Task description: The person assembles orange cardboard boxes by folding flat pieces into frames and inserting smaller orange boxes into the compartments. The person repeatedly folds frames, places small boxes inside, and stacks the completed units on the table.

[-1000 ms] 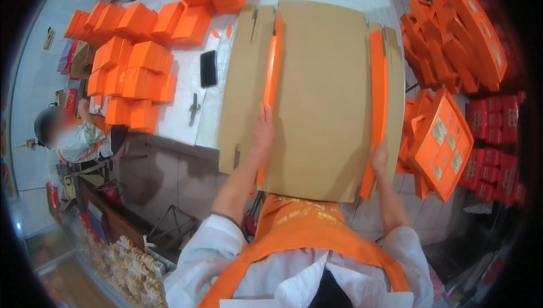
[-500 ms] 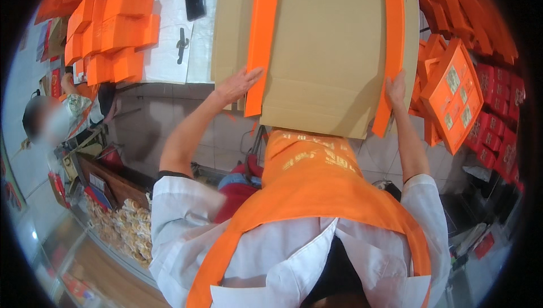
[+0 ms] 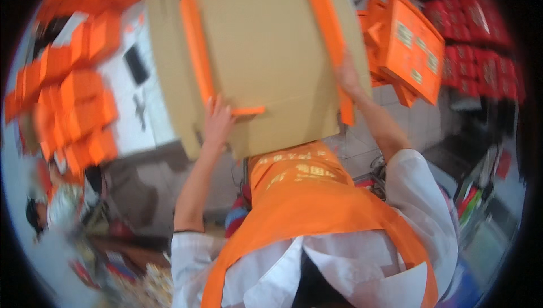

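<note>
A large brown cardboard sheet [image 3: 260, 53] lies before me, overlapping other cardboard at its left side. Two long orange card strips rest on it, running away from me. At the near part of the left orange card strip [image 3: 195, 42], my left hand [image 3: 219, 124] closes its fingers on the bend, where a short end turns to the right. Along the other side, my right hand [image 3: 348, 76] grips the right orange card strip [image 3: 325, 11], whose near end is still straight. Motion blurs both hands slightly.
Orange boxes [image 3: 79, 104] are stacked at the left, beside a black phone [image 3: 136, 65] and a dark tool [image 3: 139, 110] on a white surface. Tilted orange box trays [image 3: 416, 48] and red boxes [image 3: 475, 70] stand at the right. Another person [image 3: 62, 206] is at the far left.
My view has turned, and the scene has shifted. The left strip's near end, straight before, is now bent to the right under my left hand. My right hand stays on the right strip.
</note>
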